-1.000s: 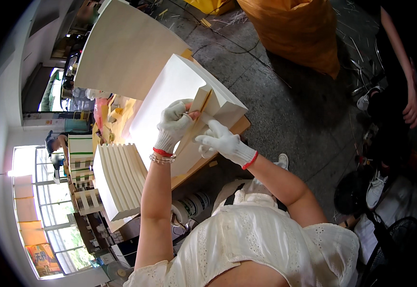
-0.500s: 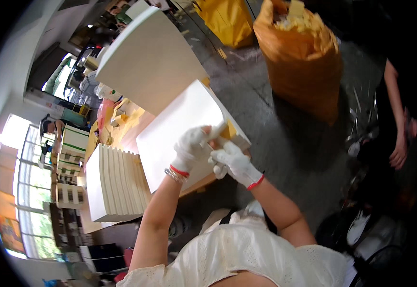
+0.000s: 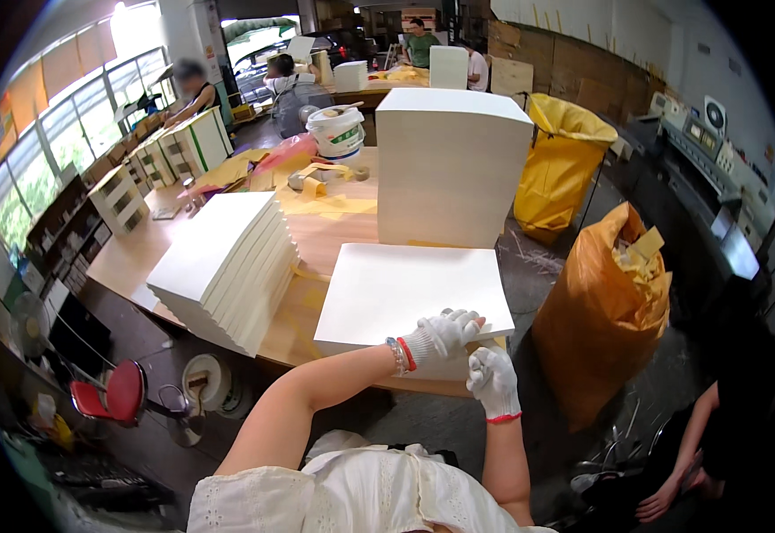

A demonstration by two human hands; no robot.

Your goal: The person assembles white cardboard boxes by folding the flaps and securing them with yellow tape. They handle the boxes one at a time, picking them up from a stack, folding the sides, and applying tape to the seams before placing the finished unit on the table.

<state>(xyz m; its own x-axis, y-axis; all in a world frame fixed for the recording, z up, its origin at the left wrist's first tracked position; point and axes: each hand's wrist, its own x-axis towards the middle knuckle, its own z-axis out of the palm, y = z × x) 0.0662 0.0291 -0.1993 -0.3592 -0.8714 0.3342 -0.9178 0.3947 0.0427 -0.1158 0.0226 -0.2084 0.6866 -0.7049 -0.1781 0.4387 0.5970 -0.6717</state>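
Note:
A thick stack of white paper [image 3: 412, 286] lies flat at the near edge of the table. My left hand [image 3: 446, 336], in a white knit glove with a red cuff, rests on its near right corner. The fingers are bent and closed on the edge of the sheets, with bare fingertips showing. Just below that corner is my right hand [image 3: 494, 375], gloved the same way. Its fingers are curled closed near the stack's side; what they hold, if anything, is hidden.
A taller white paper block [image 3: 454, 169] stands behind the stack; a fanned pile of paper blocks [image 3: 227, 266] lies left. A white bucket [image 3: 336, 133] and tape rolls sit farther back. An orange sack [image 3: 596, 320] and yellow bag [image 3: 561, 164] stand right. A seated person's arm [image 3: 690, 449] shows lower right.
The view has swung upright and lifted, bringing the far tables and people into sight. Both hands stay at the stack's near right corner, the right hand now lower beside it.

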